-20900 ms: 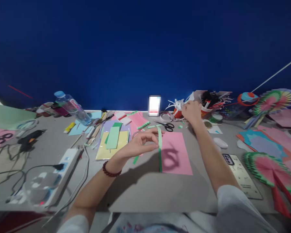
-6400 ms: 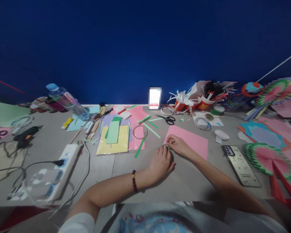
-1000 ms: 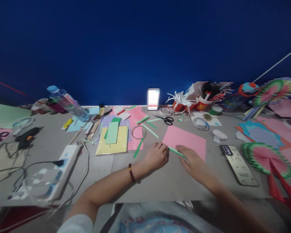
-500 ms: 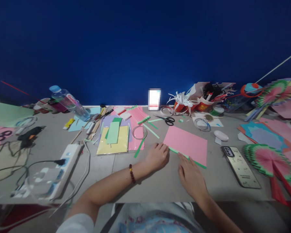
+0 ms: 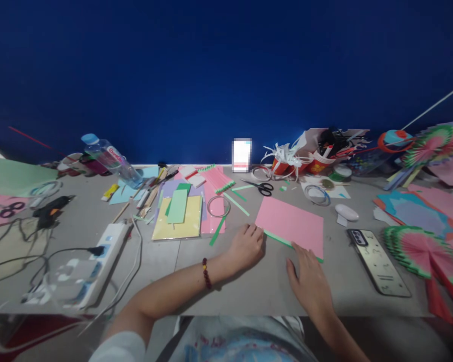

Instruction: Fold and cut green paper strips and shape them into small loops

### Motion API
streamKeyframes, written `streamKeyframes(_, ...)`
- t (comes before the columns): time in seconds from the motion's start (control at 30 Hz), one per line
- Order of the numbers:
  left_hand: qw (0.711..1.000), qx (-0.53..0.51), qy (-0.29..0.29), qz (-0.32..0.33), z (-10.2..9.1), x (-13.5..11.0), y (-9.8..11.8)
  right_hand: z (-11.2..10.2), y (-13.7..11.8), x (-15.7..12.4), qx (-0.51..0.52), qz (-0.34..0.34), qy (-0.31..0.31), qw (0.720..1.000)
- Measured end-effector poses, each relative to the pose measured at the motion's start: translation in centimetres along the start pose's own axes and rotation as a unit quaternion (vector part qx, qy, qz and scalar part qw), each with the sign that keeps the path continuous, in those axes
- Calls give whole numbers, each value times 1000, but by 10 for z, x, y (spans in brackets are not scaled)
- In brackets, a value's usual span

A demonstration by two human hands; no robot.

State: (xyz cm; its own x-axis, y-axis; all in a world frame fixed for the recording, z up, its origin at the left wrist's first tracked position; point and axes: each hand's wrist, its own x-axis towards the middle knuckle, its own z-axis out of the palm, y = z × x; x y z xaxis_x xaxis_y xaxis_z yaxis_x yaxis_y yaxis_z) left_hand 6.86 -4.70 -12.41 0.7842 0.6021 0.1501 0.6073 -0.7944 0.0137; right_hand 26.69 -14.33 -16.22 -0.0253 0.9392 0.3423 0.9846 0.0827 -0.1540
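Black scissors (image 5: 259, 186) and a phone (image 5: 379, 264) flank the pink sheet (image 5: 292, 223).

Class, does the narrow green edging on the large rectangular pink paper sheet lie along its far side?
No: the green edging borders the pink sheet on its near side, beside the right hand.

Flat rectangular pink paper sheet (image 5: 292, 223) on a grey table (image 5: 249, 296)
The bare right hand (image 5: 308, 277) rests fingertips at the narrow green strip (image 5: 277, 239) along the sheet's near edge; the bare left hand (image 5: 247, 246) lies curled by its left corner.
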Motion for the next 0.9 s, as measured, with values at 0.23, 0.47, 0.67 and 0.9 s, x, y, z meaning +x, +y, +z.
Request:
streamKeyframes(0.23, 1000, -19, -21, 3, -5, -13, 16, 0, 5, 5, 0, -5, -26, 1000)
streamKeyframes(0.47, 998, -44, 48, -7, 6, -43, 18, 3, 13, 18, 18, -23, -48, 998)
streamKeyframes(0.67, 994, -94, 57, 16, 0, -51, 3, -4, 19, 32, 48, -39, -41, 997)
streamKeyframes(0.9, 987, -104, 112, 58, 10, -50, -5, -20, 4, 98, 129, -93, -67, 985)
